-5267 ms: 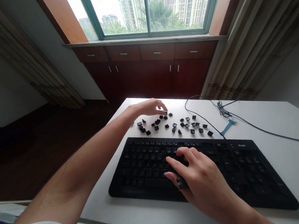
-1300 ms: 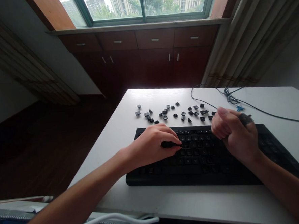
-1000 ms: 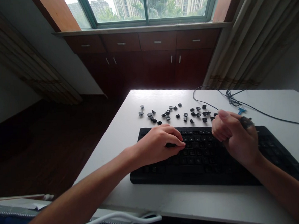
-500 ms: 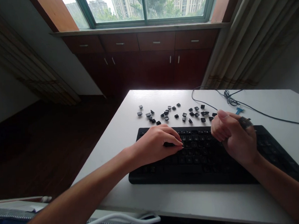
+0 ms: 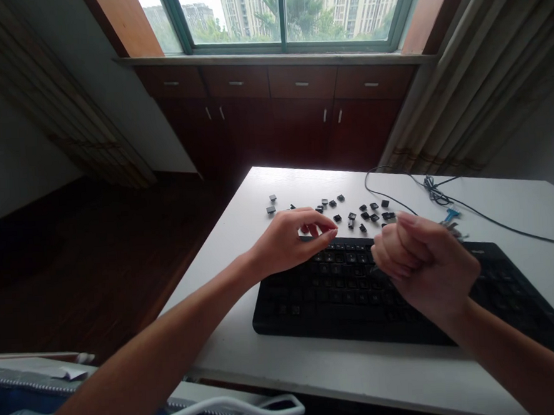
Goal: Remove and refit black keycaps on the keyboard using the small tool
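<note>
A black keyboard [image 5: 359, 315] lies across the white table, with key places bare among its remaining keys. My left hand [image 5: 297, 237] is over its back edge, thumb and forefinger tips brought together; anything pinched there is too small to make out. Loose black keycaps [image 5: 351, 217] are scattered just beyond, some hidden behind this hand. Above the keyboard's right half, my right hand [image 5: 424, 264] is curled into a fist, thumb uppermost. A small metallic piece [image 5: 456, 229] shows past its knuckles; whether the fist holds it is unclear.
A thin black cable [image 5: 433, 188] lies bundled at the table's [image 5: 222, 236] back right, near a small blue item [image 5: 452, 213]. A white tube-like loop [image 5: 270, 408] crosses the near edge. Beyond the table stand dark red cabinets [image 5: 295, 131] under a window.
My left hand has lifted off the keys and moved back toward the loose keycaps. The right fist has shifted slightly left over the keyboard. The whole view has swung a little.
</note>
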{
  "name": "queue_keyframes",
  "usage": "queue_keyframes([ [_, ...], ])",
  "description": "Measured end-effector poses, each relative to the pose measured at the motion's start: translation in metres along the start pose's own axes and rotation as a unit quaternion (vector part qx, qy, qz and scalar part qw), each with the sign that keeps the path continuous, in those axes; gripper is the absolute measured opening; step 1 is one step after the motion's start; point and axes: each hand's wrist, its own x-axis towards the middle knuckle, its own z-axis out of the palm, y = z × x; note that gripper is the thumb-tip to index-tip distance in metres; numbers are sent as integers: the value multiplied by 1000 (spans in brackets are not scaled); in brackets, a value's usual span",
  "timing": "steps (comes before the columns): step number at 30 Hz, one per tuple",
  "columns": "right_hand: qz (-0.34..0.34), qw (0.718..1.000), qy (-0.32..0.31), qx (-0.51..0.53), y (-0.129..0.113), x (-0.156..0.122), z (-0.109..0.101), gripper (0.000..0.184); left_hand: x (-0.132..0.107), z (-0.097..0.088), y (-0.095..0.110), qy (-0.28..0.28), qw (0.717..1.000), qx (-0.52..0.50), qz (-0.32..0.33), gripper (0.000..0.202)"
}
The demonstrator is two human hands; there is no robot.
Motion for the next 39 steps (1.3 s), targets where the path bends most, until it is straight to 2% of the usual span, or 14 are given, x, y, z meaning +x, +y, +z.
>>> queue_keyframes([
  [3,3,1000,-21,-7,11,6,14,51,0,2,-7,31,999,16,-21,16],
  [8,-67,996,-52,-37,18,13,25,51,0,5,-14,55,994,-8,-99,24],
  [11,-13,992,-63,-111,25,19,24,50,-1,7,-15,53,989,-28,-137,27],
  [18,-36,996,-67,-56,7,23,25,50,-1,8,-13,57,988,-38,-138,24],
  [20,-29,992,-78,-95,4,16,20,51,-1,7,-11,56,988,-36,-137,24],
  [22,-20,980,-93,-177,-1,10,9,51,-1,6,-10,59,989,-29,-132,23],
  [23,-24,966,-101,-236,-4,8,2,51,-1,5,-9,60,990,-22,-129,23],
  [25,-61,920,-108,-371,-12,7,-16,49,-2,5,-9,55,991,-6,-120,22],
  [28,-132,816,-101,-554,-23,10,-48,43,-3,6,-11,44,993,30,-102,20],
  [30,-144,756,-71,-634,-26,11,-69,43,-4,6,-12,36,994,57,-87,18],
  [31,-137,735,-49,-662,-27,12,-78,45,-4,5,-13,31,994,69,-80,17],
  [36,-34,685,98,-721,-34,11,-107,47,-3,0,-13,25,988,141,-61,14],
  [39,6,652,154,-743,-40,13,-118,45,-3,0,-13,18,984,169,-56,13],
])
